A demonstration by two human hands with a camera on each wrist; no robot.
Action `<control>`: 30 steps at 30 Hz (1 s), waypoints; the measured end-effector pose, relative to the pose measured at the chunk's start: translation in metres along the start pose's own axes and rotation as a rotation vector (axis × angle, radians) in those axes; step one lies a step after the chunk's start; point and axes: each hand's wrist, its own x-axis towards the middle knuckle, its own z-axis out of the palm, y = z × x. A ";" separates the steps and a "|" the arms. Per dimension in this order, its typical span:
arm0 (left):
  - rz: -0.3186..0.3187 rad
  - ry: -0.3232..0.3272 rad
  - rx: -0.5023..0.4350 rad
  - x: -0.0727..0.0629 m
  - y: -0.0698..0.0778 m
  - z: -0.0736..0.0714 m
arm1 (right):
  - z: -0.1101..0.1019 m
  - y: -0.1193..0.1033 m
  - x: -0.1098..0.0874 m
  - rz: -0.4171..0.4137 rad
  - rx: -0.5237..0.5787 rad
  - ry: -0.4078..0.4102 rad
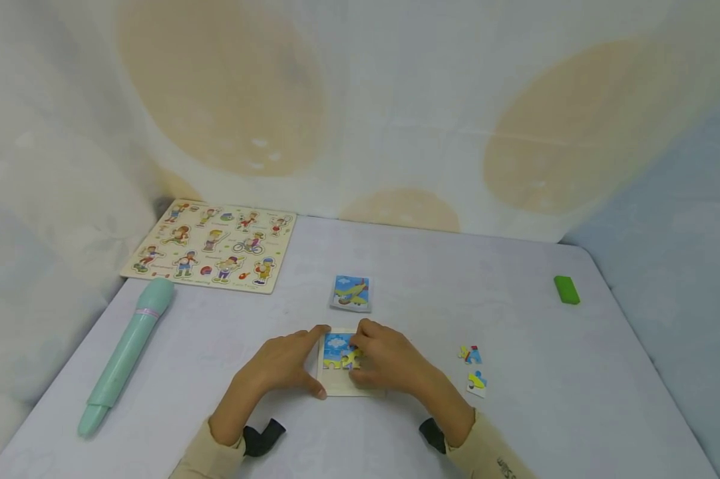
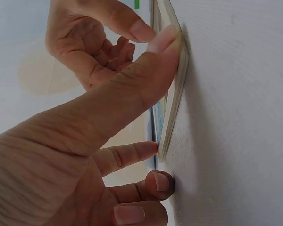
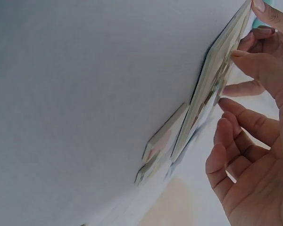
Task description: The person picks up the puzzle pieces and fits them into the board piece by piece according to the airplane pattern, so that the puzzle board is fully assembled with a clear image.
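Puzzle board (image 1: 351, 386) lies on the table (image 1: 575, 406), roughly midway between its side edges and well short of the back edge. The left hand (image 1: 284, 360) has thumb and forefinger spread apart, touching the board's two left corners. The right hand (image 1: 391, 358) appears to have thumb and fingertips clamped on a piece (image 1: 349, 360) at the picture. To seat it well, line up tabs and notches before pressing evenly, with the left hand bracing the board against sliding.
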 end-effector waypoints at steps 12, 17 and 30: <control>0.000 0.003 -0.002 0.000 0.001 0.000 | 0.000 -0.004 -0.001 0.014 -0.037 -0.005; 0.000 0.004 -0.003 0.000 0.001 0.000 | -0.001 -0.004 -0.014 0.019 -0.056 0.009; -0.020 -0.004 -0.007 -0.002 0.004 -0.002 | 0.003 -0.012 -0.034 0.027 -0.068 -0.091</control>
